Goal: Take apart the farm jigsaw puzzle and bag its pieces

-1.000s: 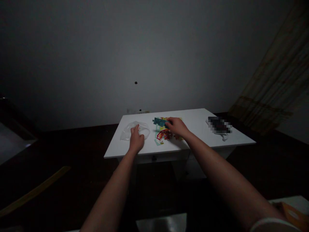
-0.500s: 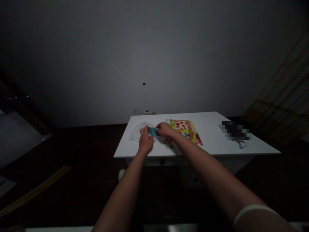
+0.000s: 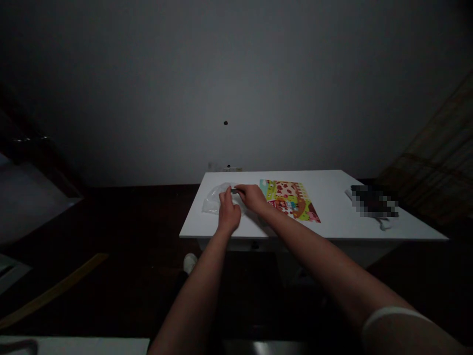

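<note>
Together, the left hand point(image 3: 229, 213) and right hand point(image 3: 253, 197) meet near the desk's front edge, left of centre, at the rim of a clear plastic bag point(image 3: 213, 199). The right hand pinches a small dark piece point(image 3: 233, 191) tightly between its fingers, right at the bag's edge; so little of it shows that its shape cannot be made out. The left hand stands upright against the bag, seemingly placed to steady it, though whether it is clenched on the film or merely resting there cannot be told. The bag is thin, crinkled and glossy, slumped in soft folds on the smooth white desk point(image 3: 332, 222). Just right of the hands, a flat printed sheet point(image 3: 291, 199) lies at a slant, bright with red, green and yellow. Near the desk's right edge sits a pixelated object point(image 3: 373, 201) beside a white cord point(image 3: 386, 225).
</note>
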Demonstrator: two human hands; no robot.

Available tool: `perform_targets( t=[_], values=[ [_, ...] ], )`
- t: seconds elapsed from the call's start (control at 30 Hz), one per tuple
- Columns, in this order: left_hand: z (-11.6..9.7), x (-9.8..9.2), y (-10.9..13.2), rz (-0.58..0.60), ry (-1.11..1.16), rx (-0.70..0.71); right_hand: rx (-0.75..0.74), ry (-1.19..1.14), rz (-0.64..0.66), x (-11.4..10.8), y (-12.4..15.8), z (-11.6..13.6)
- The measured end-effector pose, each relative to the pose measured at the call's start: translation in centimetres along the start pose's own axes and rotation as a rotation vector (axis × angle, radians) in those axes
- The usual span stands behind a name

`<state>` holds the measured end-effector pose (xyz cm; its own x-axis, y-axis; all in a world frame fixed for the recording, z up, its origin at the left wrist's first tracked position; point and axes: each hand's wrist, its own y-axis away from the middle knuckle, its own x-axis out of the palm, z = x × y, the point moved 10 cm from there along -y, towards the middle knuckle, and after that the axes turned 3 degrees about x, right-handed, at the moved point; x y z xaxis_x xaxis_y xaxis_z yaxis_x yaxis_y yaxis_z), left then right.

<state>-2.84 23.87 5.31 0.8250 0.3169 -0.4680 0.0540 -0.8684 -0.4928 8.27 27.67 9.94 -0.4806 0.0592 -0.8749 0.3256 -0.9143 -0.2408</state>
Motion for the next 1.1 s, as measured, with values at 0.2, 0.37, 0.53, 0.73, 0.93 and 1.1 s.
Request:
perform_targets(
  t=[0.2, 0.37, 0.53, 0.73, 0.93, 1.1],
  values=[
    [0.2, 0.0, -0.1, -0.006, -0.004, -0.018, -0.014, -0.045, -0.025, 0.5, 0.8, -0.7],
    [-0.1, -0.2, -0.1, -0.002, -0.021, -0.016, 0.098, -0.127, -0.048, 0.5, -0.4, -0.9],
    [-0.7, -0.3, -0.1, -0.003, -0.027, 0.027, 0.140, -0.423, -0.093, -0.4, -2.6, -0.4],
    [-0.1, -0.4, -0.2, -0.020, -0.043, -0.012, 0.090, -0.476, -0.277, -1.6, -2.5, 0.4],
    [0.0, -0.2, -0.2, -0.032, -0.003, 0.023, -0.086, -0.550, -0.006, -0.7, -0.4, 1.2],
    [0.5, 0.2, -0.4, -0.024, -0.008, 0.029, 0.021, -0.347, -0.206, -5.5, 7.0, -7.5]
  ],
)
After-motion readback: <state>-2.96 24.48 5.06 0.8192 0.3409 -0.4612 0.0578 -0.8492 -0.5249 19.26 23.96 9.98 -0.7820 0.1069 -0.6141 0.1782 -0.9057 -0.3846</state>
